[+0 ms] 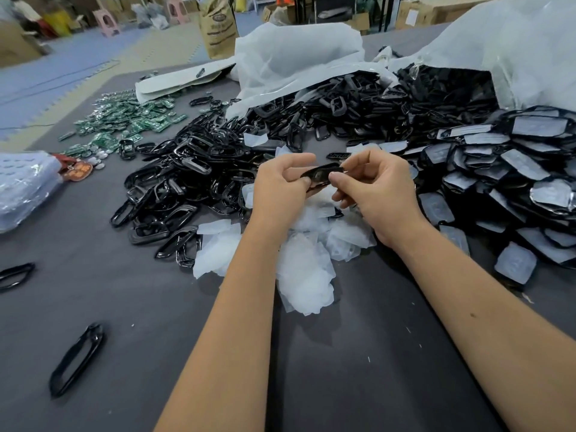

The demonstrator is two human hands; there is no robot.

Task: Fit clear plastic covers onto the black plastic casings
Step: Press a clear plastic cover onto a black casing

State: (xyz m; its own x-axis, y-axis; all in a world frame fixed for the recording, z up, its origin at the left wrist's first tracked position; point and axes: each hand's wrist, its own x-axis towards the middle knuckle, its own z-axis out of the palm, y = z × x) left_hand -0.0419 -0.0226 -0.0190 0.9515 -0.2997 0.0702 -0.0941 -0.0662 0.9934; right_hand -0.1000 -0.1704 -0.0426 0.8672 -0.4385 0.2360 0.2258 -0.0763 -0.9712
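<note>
Both hands hold one black plastic casing (321,176) in the air above the table's middle. My left hand (280,188) pinches its left end between thumb and fingers. My right hand (374,188) pinches its right end, thumb on the near side. Under the hands lies a loose heap of clear plastic covers (305,266). A big pile of bare black casings (187,179) spreads to the left and behind. On the right sits a stack of casings with covers fitted (511,176).
The grey table (140,307) carries single black casings at the near left (76,360) and left edge (15,274). Green circuit boards (124,120) lie far left. White plastic bags (296,60) spill casings at the back. A wrapped bundle (25,188) sits at the left.
</note>
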